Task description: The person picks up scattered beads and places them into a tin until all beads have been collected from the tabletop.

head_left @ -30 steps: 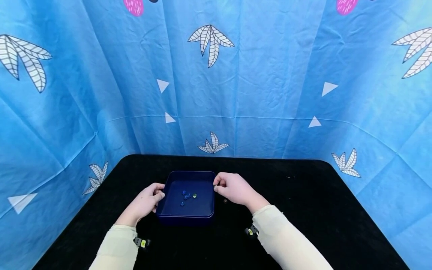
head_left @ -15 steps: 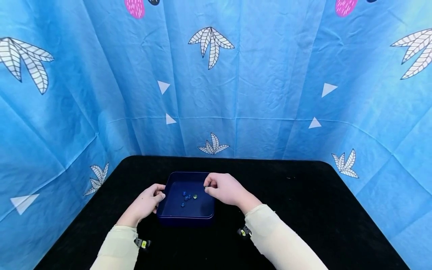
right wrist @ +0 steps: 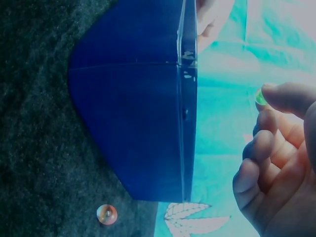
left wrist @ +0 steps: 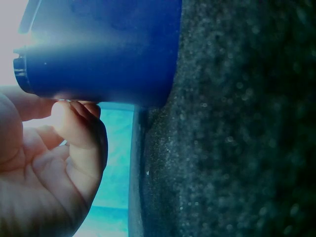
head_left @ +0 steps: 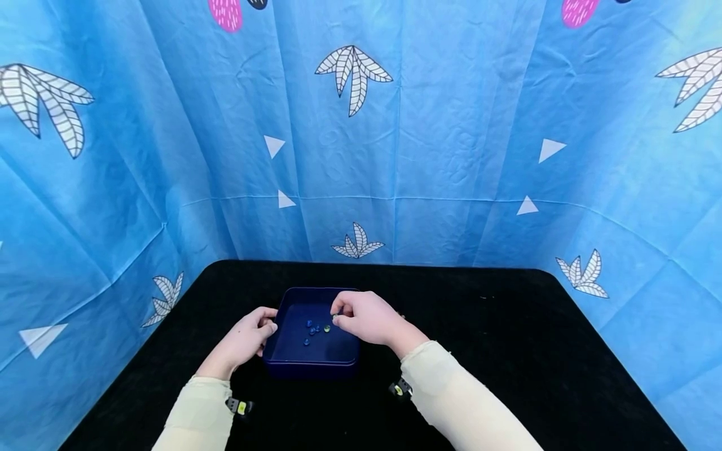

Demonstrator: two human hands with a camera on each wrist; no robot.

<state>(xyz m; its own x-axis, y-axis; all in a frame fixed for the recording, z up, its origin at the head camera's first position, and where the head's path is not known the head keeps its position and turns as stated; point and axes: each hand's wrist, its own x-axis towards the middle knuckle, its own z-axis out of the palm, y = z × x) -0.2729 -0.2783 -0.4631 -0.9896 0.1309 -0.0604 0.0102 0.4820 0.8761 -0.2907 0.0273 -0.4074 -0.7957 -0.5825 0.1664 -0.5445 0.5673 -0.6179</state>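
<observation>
A dark blue square box (head_left: 311, 369) with low walls sits on the black tabletop. Several blue marbles (head_left: 313, 331) and one yellow-green marble (head_left: 327, 328) lie on its floor. At the box's left rim, my left hand (head_left: 247, 336) grips the wall between thumb and fingers; in the left wrist view its fingertips meet the box's side. My right hand (head_left: 366, 317) is over the right part of the box. Between thumb and index finger it pinches a green marble (right wrist: 260, 97), held above rim height in the right wrist view.
An orange-and-white marble (right wrist: 107, 214) lies on the black cloth (head_left: 479, 357) outside the box, near its far right corner. Blue patterned curtains (head_left: 440, 156) surround the table's back and sides.
From beside the box's right wall, my right hand has moved left over the box, carrying the pinched marble. The left hand keeps its grip on the rim, and the marbles inside lie as before.
</observation>
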